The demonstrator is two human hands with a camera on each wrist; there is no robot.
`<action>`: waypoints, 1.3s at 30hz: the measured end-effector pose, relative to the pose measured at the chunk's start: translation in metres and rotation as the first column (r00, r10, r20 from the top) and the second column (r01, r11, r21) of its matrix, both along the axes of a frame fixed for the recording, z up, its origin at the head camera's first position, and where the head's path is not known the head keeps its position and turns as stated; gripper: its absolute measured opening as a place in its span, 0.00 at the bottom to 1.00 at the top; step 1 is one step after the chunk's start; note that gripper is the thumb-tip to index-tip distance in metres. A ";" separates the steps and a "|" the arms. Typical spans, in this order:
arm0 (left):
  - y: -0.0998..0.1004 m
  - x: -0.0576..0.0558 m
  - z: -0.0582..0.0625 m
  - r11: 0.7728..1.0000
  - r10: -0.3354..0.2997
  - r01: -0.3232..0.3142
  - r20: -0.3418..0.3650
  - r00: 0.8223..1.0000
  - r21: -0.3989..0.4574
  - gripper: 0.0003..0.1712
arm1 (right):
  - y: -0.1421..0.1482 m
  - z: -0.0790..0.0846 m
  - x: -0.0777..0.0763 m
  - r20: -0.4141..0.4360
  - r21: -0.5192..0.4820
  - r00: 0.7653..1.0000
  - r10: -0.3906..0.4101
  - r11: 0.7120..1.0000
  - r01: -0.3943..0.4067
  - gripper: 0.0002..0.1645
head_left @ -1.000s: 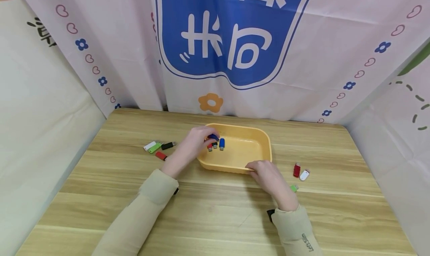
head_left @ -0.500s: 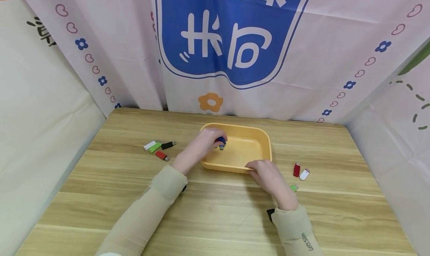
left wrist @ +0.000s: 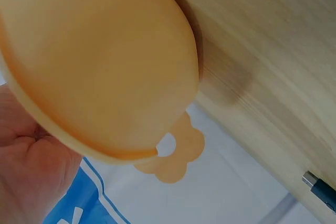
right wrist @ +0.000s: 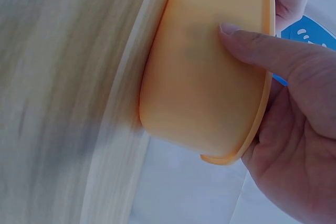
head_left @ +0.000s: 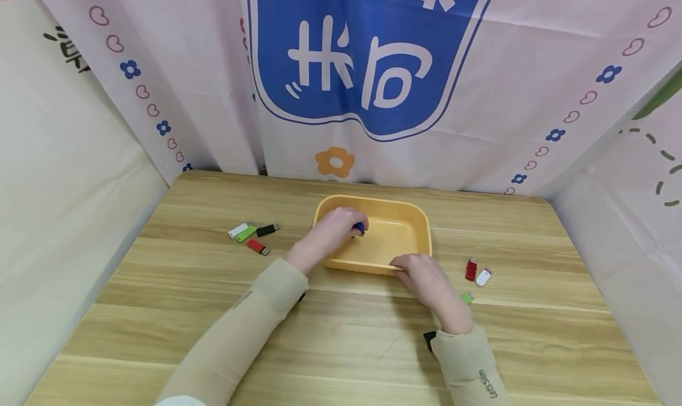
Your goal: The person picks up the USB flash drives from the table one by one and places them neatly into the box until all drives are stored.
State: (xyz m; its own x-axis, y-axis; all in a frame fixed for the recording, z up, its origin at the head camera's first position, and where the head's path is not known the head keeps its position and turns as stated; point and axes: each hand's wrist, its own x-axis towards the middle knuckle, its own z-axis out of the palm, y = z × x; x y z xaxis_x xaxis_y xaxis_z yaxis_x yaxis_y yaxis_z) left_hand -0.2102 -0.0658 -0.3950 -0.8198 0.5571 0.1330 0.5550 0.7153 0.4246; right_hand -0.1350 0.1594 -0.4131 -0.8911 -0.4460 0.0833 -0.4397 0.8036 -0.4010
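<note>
In the head view, my left hand (head_left: 338, 225) is inside the yellow plastic tray (head_left: 399, 234), fingers curled round a blue USB flash drive (head_left: 359, 227). The hand covers the tray's left part, so other drives there are hidden. My right hand (head_left: 423, 279) grips the near right rim of the tray, and the right wrist view shows its thumb (right wrist: 247, 45) pressed flat on the outer wall. From the left wrist, the tray's outer wall (left wrist: 105, 66) blocks the sight of the fingertips; only the palm (left wrist: 31, 166) shows.
Left of the tray lie white (head_left: 237, 231), green (head_left: 247, 234), black (head_left: 267, 229) and red (head_left: 258, 247) flash drives. On the right are a dark red drive (head_left: 471, 269), a white one (head_left: 483, 277) and a green one (head_left: 467, 298), partly behind the right wrist. A printed curtain (head_left: 298, 145) hangs behind the table.
My left hand has slid rightward within the tray, carrying the blue flash drive. The red and black drives that showed beside it are now out of sight. The right hand keeps its place.
</note>
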 end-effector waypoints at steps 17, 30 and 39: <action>0.012 -0.005 -0.010 0.994 0.025 -0.021 0.035 0.999 -0.109 0.05 | 0.000 0.000 -0.001 0.038 -0.005 0.999 -0.003 1.000 0.003 0.04; 0.016 -0.011 -0.014 0.988 0.044 -0.036 0.051 0.998 -0.152 0.11 | 0.000 0.001 -0.001 0.045 -0.003 0.999 -0.007 1.000 0.007 0.04; 0.016 -0.013 -0.019 0.993 0.018 -0.017 0.016 1.000 -0.115 0.11 | 0.000 0.002 0.000 0.047 -0.007 0.999 -0.005 1.000 0.005 0.04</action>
State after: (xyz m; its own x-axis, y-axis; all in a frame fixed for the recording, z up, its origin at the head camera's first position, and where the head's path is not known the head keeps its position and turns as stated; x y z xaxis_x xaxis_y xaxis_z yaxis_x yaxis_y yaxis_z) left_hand -0.2231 -0.0500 -0.4135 -0.8311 0.5534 0.0547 0.5354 0.7696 0.3480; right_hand -0.1354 0.1589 -0.4116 -0.8962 -0.4413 0.0446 -0.4165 0.8026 -0.4270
